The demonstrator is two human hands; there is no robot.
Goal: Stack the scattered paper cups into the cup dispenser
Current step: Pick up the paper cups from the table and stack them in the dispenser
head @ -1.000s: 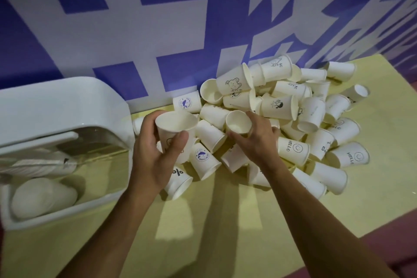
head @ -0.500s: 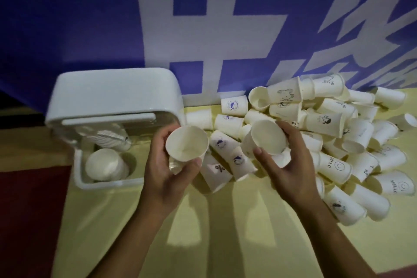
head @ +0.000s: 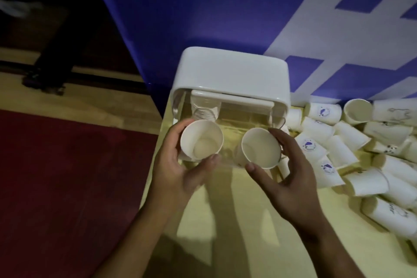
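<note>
The left grip [head: 180, 165] grasps an open-mouthed paper cup [head: 201, 139], thumb and fingers curled round it, just in front of the cup dispenser [head: 230, 74]. The right grip [head: 286, 178] clasps a second cup [head: 260, 148] beside the first. A nested stack [head: 205, 110] stands inside the dispenser's left side. Loose cups [head: 338, 142] lie heaped right of the dispenser on the yellow desk [head: 225, 221].

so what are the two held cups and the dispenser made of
Left-hand cup and right-hand cup: likely thin paper, matte white, rolled rims. Dispenser: apparently plastic, smooth white top with a soft sheen, clear front showing stacked cups inside.
</note>
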